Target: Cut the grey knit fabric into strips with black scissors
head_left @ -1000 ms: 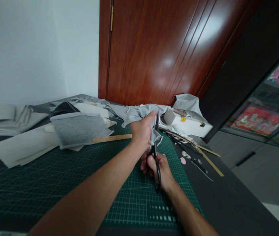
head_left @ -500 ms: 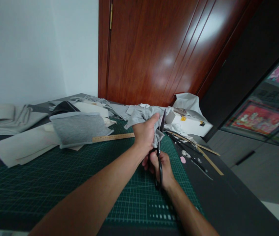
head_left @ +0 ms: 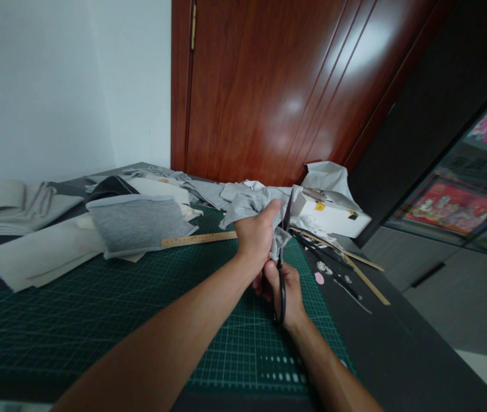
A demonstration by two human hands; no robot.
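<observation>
A crumpled piece of light grey fabric [head_left: 249, 204] is gripped in my left hand [head_left: 255, 233], thumb on top, above the green cutting mat [head_left: 226, 349]. My right hand [head_left: 285, 289] is closed round the black handles of a pair of scissors [head_left: 282, 297]. The dark blades point away from me and pass by the fabric, just right of my left hand. A flap of the fabric hangs over the lower part of the blades. My left fingers are mostly hidden behind the hand and cloth.
A wooden ruler [head_left: 198, 238] lies on the mat left of my hands. Grey folded fabric [head_left: 140, 224] and cream pieces [head_left: 46, 252] are piled at left. At right stand a white box [head_left: 333, 216], wooden strips [head_left: 367, 280] and a pink scrap [head_left: 319, 278]. A wooden door [head_left: 260, 86] closes off the back.
Both hands have shifted slightly to the right, with the fabric and scissors. The scissor handles look closer together. The things around have stayed put.
</observation>
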